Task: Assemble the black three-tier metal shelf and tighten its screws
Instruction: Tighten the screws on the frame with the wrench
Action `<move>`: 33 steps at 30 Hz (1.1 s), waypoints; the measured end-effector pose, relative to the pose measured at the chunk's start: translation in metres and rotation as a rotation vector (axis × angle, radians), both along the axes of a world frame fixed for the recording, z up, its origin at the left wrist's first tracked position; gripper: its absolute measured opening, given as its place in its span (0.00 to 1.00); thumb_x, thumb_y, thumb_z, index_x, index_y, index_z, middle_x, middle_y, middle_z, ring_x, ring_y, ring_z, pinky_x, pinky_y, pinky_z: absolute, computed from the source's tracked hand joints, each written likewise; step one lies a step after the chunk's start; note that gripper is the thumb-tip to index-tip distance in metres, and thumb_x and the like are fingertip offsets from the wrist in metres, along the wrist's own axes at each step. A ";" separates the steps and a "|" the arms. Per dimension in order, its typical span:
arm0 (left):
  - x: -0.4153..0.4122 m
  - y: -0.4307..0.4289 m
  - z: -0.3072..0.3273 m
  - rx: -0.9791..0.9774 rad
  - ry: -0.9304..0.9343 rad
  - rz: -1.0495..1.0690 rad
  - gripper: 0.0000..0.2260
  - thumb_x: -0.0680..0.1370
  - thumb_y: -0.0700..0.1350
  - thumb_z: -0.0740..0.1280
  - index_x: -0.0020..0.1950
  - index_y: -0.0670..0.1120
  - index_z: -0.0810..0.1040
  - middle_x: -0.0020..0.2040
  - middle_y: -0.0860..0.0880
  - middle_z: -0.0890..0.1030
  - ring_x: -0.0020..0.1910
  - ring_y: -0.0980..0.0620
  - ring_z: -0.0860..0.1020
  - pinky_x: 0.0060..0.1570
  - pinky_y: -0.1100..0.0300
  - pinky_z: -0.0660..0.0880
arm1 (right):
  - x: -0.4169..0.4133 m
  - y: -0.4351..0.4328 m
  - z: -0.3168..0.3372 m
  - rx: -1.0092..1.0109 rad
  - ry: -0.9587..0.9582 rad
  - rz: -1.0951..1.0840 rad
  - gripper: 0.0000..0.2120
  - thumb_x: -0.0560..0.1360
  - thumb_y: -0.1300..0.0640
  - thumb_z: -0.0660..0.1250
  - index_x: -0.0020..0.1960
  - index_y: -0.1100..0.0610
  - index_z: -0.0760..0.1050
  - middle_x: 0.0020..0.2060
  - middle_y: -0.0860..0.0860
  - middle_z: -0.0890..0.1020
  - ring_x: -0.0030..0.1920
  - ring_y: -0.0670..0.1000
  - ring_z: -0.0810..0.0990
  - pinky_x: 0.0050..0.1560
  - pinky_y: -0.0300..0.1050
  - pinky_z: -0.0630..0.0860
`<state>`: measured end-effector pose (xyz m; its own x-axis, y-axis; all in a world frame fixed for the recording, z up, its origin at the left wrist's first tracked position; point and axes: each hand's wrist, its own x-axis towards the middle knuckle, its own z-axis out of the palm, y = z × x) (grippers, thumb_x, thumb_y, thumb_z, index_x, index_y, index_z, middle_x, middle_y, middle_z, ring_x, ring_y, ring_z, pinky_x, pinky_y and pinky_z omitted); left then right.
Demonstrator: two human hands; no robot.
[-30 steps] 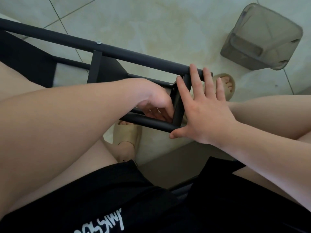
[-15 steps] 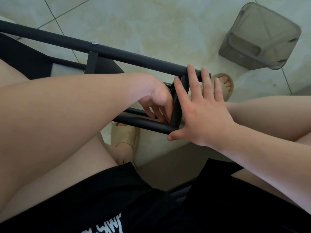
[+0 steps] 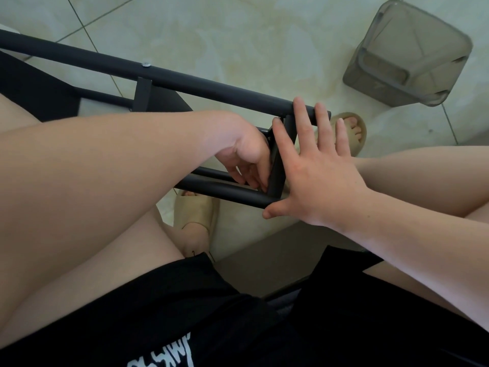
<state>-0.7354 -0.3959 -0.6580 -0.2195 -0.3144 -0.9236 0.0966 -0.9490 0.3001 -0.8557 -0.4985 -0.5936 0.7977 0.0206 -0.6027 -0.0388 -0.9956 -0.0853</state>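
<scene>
The black metal shelf frame [image 3: 211,80] lies on its side across my lap, with one screw head [image 3: 145,65] showing on its upper tube. My right hand [image 3: 317,176] presses flat on the outside of the short end bar [image 3: 277,165], fingers straight and spread, fingertips over the upper tube's end. My left hand [image 3: 246,154] reaches inside the frame. Its curled fingertips pinch at the inner corner where the end bar meets the lower tube [image 3: 225,192]. Whatever lies between those fingertips is hidden.
A grey translucent plastic bin [image 3: 407,54] stands on the tiled floor at the upper right. My feet in beige slippers [image 3: 195,210] are under the frame. A black shelf panel [image 3: 31,91] fills the frame at the far left.
My left hand has turned and shifted a little along the inside of the end bar. My right hand stays pressed flat in the same place.
</scene>
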 end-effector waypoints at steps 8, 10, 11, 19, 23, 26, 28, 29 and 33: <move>-0.004 -0.002 0.000 -0.014 -0.060 -0.028 0.08 0.77 0.40 0.70 0.56 0.45 0.82 0.47 0.49 0.84 0.47 0.52 0.80 0.55 0.55 0.75 | 0.000 0.000 -0.002 -0.002 -0.008 -0.004 0.70 0.58 0.22 0.72 0.82 0.54 0.37 0.78 0.60 0.29 0.78 0.67 0.32 0.77 0.67 0.39; -0.003 -0.002 0.000 -0.011 -0.057 -0.025 0.12 0.77 0.39 0.70 0.61 0.43 0.81 0.50 0.48 0.84 0.48 0.52 0.80 0.58 0.54 0.75 | 0.000 0.000 -0.002 -0.002 -0.014 -0.003 0.70 0.58 0.22 0.72 0.82 0.54 0.37 0.78 0.60 0.30 0.79 0.67 0.33 0.77 0.67 0.39; -0.002 -0.002 -0.001 -0.008 -0.052 -0.022 0.14 0.77 0.38 0.70 0.63 0.42 0.81 0.53 0.46 0.84 0.49 0.51 0.80 0.60 0.53 0.74 | 0.000 0.000 -0.003 -0.004 -0.017 -0.001 0.70 0.58 0.22 0.72 0.82 0.54 0.37 0.78 0.60 0.30 0.79 0.67 0.33 0.77 0.67 0.38; -0.003 0.002 -0.006 -0.004 -0.053 -0.029 0.06 0.78 0.43 0.70 0.54 0.47 0.82 0.47 0.50 0.83 0.47 0.52 0.80 0.52 0.55 0.76 | -0.002 0.000 -0.006 -0.008 -0.024 0.014 0.71 0.58 0.22 0.71 0.82 0.55 0.36 0.78 0.61 0.30 0.78 0.69 0.33 0.77 0.68 0.39; -0.003 0.002 -0.009 -0.004 -0.025 -0.003 0.06 0.78 0.40 0.69 0.55 0.45 0.81 0.44 0.49 0.82 0.44 0.53 0.79 0.49 0.58 0.76 | -0.002 0.000 -0.006 -0.012 -0.029 0.018 0.71 0.58 0.21 0.70 0.82 0.56 0.36 0.78 0.62 0.31 0.78 0.69 0.34 0.77 0.67 0.39; -0.001 0.003 -0.008 -0.009 0.010 0.003 0.09 0.78 0.38 0.67 0.58 0.43 0.81 0.44 0.49 0.82 0.43 0.52 0.79 0.48 0.59 0.76 | -0.002 -0.001 -0.005 -0.014 -0.034 0.026 0.71 0.58 0.21 0.70 0.82 0.56 0.36 0.78 0.62 0.31 0.79 0.69 0.35 0.78 0.67 0.40; 0.000 0.004 -0.008 -0.007 0.027 0.002 0.10 0.78 0.38 0.67 0.58 0.42 0.81 0.45 0.48 0.82 0.44 0.52 0.79 0.51 0.57 0.76 | -0.002 -0.001 -0.005 -0.015 -0.037 0.027 0.71 0.58 0.21 0.70 0.82 0.56 0.37 0.78 0.62 0.32 0.79 0.69 0.35 0.78 0.66 0.40; 0.000 0.004 -0.008 -0.006 0.037 0.001 0.09 0.78 0.39 0.67 0.58 0.43 0.82 0.46 0.48 0.82 0.44 0.52 0.79 0.53 0.55 0.76 | -0.002 -0.001 -0.005 -0.017 -0.037 0.029 0.70 0.58 0.21 0.70 0.82 0.56 0.37 0.79 0.62 0.32 0.79 0.69 0.35 0.78 0.66 0.40; -0.003 0.007 -0.013 -0.008 0.024 0.013 0.06 0.77 0.42 0.70 0.54 0.45 0.83 0.43 0.50 0.83 0.41 0.53 0.80 0.49 0.56 0.77 | -0.001 -0.001 -0.005 -0.030 -0.038 0.040 0.71 0.59 0.20 0.69 0.82 0.57 0.36 0.78 0.63 0.32 0.78 0.70 0.35 0.78 0.66 0.39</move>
<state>-0.7387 -0.3891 -0.6713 -0.2370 -0.3245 -0.9157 0.1160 -0.9453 0.3050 -0.8572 -0.4995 -0.5987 0.8188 0.0348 -0.5730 0.0035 -0.9984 -0.0556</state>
